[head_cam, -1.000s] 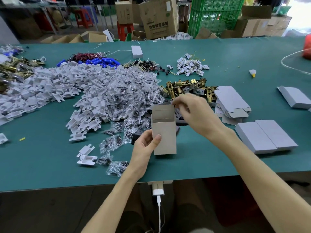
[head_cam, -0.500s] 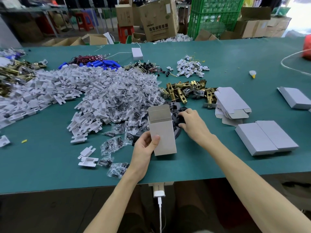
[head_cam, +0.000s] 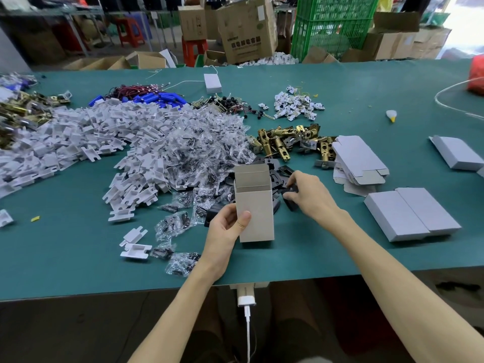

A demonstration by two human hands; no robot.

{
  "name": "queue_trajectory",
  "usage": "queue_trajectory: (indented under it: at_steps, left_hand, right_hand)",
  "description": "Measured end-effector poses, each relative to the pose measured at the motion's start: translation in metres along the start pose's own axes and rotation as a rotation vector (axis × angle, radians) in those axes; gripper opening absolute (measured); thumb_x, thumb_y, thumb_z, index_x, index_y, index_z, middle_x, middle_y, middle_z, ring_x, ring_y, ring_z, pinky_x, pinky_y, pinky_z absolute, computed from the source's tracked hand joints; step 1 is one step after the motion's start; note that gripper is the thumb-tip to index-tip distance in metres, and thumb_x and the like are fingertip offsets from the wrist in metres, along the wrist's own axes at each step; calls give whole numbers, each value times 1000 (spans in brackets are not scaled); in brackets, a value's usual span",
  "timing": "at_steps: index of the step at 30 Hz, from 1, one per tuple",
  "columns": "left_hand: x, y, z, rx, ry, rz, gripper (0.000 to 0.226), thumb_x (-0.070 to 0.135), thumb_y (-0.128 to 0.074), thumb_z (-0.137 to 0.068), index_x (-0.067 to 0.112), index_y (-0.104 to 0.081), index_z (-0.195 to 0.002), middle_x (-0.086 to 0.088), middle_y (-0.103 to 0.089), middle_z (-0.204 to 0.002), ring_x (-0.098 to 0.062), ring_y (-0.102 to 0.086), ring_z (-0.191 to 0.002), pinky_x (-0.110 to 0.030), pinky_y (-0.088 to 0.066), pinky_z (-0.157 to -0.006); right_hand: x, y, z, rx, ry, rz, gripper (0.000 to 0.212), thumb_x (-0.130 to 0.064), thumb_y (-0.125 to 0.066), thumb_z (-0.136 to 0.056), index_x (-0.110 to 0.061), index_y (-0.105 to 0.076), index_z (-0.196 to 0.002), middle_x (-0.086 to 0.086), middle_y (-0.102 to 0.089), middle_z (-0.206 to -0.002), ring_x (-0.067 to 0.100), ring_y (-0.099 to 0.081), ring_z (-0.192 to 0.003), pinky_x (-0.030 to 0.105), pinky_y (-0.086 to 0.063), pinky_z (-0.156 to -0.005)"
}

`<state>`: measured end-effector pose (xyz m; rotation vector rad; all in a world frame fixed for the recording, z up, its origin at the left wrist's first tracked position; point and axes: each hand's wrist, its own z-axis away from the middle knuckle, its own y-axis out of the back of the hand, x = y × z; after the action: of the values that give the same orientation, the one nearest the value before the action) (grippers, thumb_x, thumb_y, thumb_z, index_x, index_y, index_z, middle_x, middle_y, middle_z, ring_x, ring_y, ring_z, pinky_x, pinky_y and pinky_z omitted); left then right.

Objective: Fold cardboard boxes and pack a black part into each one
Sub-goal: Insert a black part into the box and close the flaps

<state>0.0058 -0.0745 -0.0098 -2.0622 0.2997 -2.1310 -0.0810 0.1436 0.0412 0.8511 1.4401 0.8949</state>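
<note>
Head view: at the near edge of the green worktop (head_cam: 340,255), my left hand (head_cam: 226,227) holds an erected cardboard box (head_cam: 255,213) upright. The thumb lies across its front face and the other fingers wrap round the left side. The top flaps stand open and the mouth faces up. Just to its right, my right hand (head_cam: 311,197) reaches into the loose heap of black parts (head_cam: 275,176) behind the box, fingers curled and pinching one black part (head_cam: 289,192). That part sits low, at or just off the heap, and I cannot tell whether it has left the surface.

Further right lie flat blanks (head_cam: 358,158) in a stack and two closed boxes (head_cam: 411,213) side by side. Brass latches (head_cam: 288,140), bagged screws (head_cam: 199,153) and white inserts (head_cam: 78,132) spread across the middle and left.

As I read it, the folding of this box is done and the packing step is in hand. The next move calls for lifting the part clear of its neighbours, turning it to suit the narrow opening and lowering it in while the left hand keeps the box steady, then tucking the flaps shut.
</note>
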Motion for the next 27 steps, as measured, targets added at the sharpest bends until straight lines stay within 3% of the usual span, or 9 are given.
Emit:
queue_trajectory:
  at_steps: [4, 7, 10, 13, 16, 21, 24, 27]
  left_hand:
    - [1, 0, 1, -7, -4, 2, 68, 60, -83, -78, 15, -67, -126, -5, -74, -125, -22, -68, -120, -32, -56, -98]
    - [1, -1, 1, -7, 2, 2, 75, 63, -85, -75, 13, -66, -128, -6, -74, -126, -23, -68, -121, -33, -55, -99]
    - [1, 0, 0, -3, 9, 11, 73, 61, -85, -75, 14, -66, -127, -6, -74, -126, -23, -68, -120, -33, -55, -99]
    - [1, 0, 0, -17, 11, 2, 58, 48, -80, -83, 13, -66, -127, -6, -74, -126, -24, -68, -121, -37, -55, -102]
    - [1, 0, 0, -17, 5, 10, 49, 39, -78, -90, 10, -65, -128, -7, -73, -127, -25, -67, -122, -40, -54, -104]
    - [1, 0, 1, -27, 9, 5, 44, 36, -75, -92, 10, -65, -126, -7, -74, -126, -26, -67, -121, -36, -55, -101]
    - [3, -1, 2, -33, 5, 15, 63, 53, -84, -81, 11, -67, -125, -7, -74, -125, -24, -68, -119, -33, -57, -99]
    - [3, -2, 2, -30, -3, 17, 71, 60, -85, -76, 12, -68, -125, -8, -74, -124, -24, -69, -119, -32, -57, -98]
  right_hand:
    - [-5, 11, -1, -25, -97, -53, 19, -21, -74, -92, -17, -56, -89, 9, -65, -101, 29, -63, -92, 42, -53, -81]
    - [-9, 23, -2, -21, -114, -151, 24, -21, -75, -92, -18, -57, -76, 10, -70, -85, 27, -66, -80, 35, -51, -71]
    - [-16, 35, 2, -16, -114, -440, 18, -13, -76, -91, -8, -59, -91, 12, -72, -79, 17, -68, -63, 32, -58, -63]
    - [-27, 48, 10, 5, -58, -778, 20, 1, -70, -92, -8, -57, -104, 19, -73, -89, 22, -74, -68, 37, -63, -65]
    - [-41, 59, 18, 65, 42, -873, 35, 4, -68, -91, -6, -62, -124, 14, -70, -96, 24, -77, -73, 38, -64, -67]
    - [-65, 71, 29, 257, 201, -748, 23, 2, -62, -92, -6, -75, -110, 10, -75, -99, 16, -77, -79, 34, -63, -73]
    - [-76, 73, 34, 208, 277, -745, 18, -2, -70, -90, -8, -76, -106, 2, -77, -93, 12, -76, -80, 24, -60, -76]
    - [-84, 63, 37, 166, 281, -595, 14, -7, -75, -88, -11, -77, -101, -4, -76, -89, 8, -71, -81, 19, -55, -79]
